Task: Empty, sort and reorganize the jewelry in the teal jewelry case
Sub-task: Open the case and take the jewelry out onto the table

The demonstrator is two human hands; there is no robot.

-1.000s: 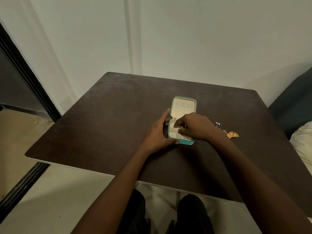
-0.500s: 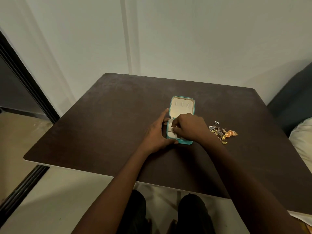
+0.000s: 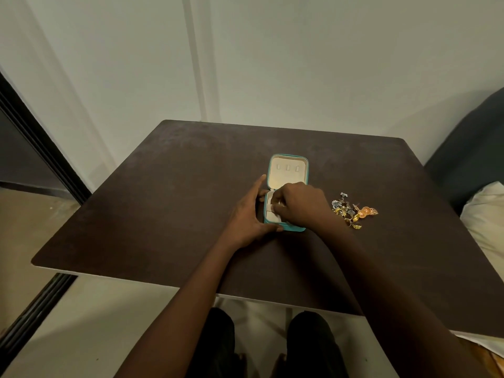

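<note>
The teal jewelry case (image 3: 288,159) lies open in the middle of the dark table (image 3: 169,203), its cream lid showing three small hooks. My left hand (image 3: 249,214) grips the case's left side and front corner. My right hand (image 3: 298,204) reaches down into the lower tray, fingertips pinched together on something small and pale; what it is I cannot make out. Most of the tray is hidden under that hand. A small pile of jewelry (image 3: 353,210), gold, silver and orange pieces, lies on the table just right of my right wrist.
A white wall stands behind the table. A dark sofa arm (image 3: 474,143) with a pale cushion (image 3: 488,214) is at the right. A dark door frame (image 3: 41,148) runs along the left. My knees show below the table's near edge.
My right hand has stayed in the tray, its fingers shifting slightly. More of the jewelry pile shows beside the wrist. My left hand has kept its hold on the case.
</note>
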